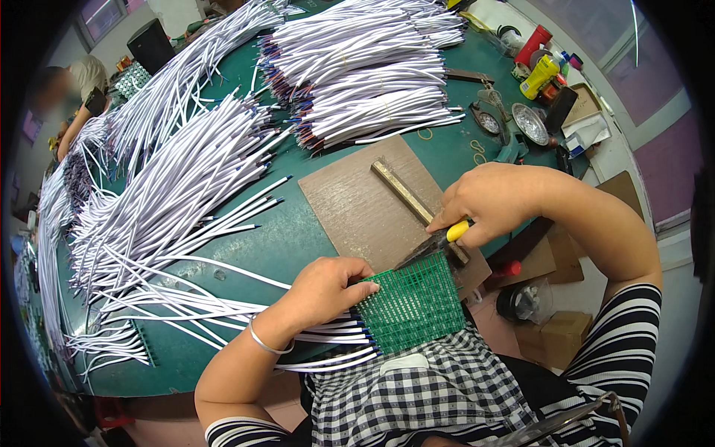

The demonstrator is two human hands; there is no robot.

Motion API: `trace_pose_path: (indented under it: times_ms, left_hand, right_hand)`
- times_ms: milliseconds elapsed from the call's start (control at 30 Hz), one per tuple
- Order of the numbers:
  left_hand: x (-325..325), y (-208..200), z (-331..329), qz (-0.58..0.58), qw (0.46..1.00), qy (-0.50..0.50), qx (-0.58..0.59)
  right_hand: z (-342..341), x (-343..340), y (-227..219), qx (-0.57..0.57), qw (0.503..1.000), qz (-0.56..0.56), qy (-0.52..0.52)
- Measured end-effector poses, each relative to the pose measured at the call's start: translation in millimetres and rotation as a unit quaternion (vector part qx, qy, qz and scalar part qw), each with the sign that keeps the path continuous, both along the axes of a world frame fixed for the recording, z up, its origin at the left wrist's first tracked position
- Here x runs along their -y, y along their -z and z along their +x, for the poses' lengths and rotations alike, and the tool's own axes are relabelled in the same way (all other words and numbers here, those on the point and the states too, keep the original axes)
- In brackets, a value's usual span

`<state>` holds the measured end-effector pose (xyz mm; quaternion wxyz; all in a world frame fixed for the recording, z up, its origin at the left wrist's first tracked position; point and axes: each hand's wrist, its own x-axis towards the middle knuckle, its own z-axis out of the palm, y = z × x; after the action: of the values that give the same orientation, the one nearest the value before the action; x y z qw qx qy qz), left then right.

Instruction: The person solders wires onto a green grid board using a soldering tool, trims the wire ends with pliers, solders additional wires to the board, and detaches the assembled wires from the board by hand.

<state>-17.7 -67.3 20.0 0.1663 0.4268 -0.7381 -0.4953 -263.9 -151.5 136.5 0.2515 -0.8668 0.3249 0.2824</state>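
Observation:
My left hand [324, 287] pinches the upper left corner of a green gridded panel [413, 305], which rests against my checked apron at the table's front edge. Several white cables [328, 333] run under my left wrist and meet the panel's left side. In my right hand [491, 201] is a tool with a yellow handle [457, 231]. Its dark, narrow end lies along the panel's top edge; its exact kind is hard to make out. Just behind that tool, a brass-coloured metal bar [402, 192] lies across a brown board [335, 186].
Bundled white cables [372, 67] are stacked at the back, and a loose heap [179, 179] spreads over the left of the green table [246, 242]. A yellow bottle [539, 77] and a metal dish [529, 124] stand at the back right. Another person [86, 82] works far left.

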Motion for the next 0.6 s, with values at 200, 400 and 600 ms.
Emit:
trace_pose_path:
  times_ms: [200, 400, 600]
  left_hand:
    - [1, 3, 1, 0.008, 1.000, 0.007, -0.008]
    - [5, 7, 2, 0.054, 0.998, 0.013, -0.002]
    - [5, 7, 7, 0.075, 0.997, 0.015, -0.013]
  right_hand:
    - [-4, -21, -4, 0.034, 0.989, -0.119, -0.074]
    - [-10, -45, 3, 0.089, 0.939, -0.294, -0.154]
    - [-12, -49, 8, 0.120, 0.909, -0.361, -0.171]
